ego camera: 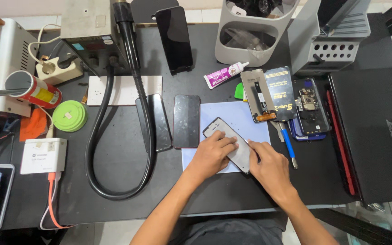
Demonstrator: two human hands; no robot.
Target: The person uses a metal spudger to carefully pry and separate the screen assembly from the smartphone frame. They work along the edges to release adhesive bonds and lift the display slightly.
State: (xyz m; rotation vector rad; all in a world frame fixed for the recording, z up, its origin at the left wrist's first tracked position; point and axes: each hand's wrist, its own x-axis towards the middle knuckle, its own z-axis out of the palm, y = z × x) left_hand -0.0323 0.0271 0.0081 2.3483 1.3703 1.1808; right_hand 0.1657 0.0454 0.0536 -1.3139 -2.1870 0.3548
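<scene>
Both hands press a phone screen panel point(232, 143) flat on the pale blue mat point(250, 119) near the front of the surface: left hand point(212, 154) fingers spread over it, right hand point(268, 165) pinching its near end. Thin, stiff, probably brittle glass; best held by its edges.

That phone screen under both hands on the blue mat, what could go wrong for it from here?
The phone screen lies tilted under the left hand and right hand; uneven pressing might crack it. Its lower end reaches the blue mat edge, so it may slide off. The blue-handled tool lies close by and could get knocked.
</scene>
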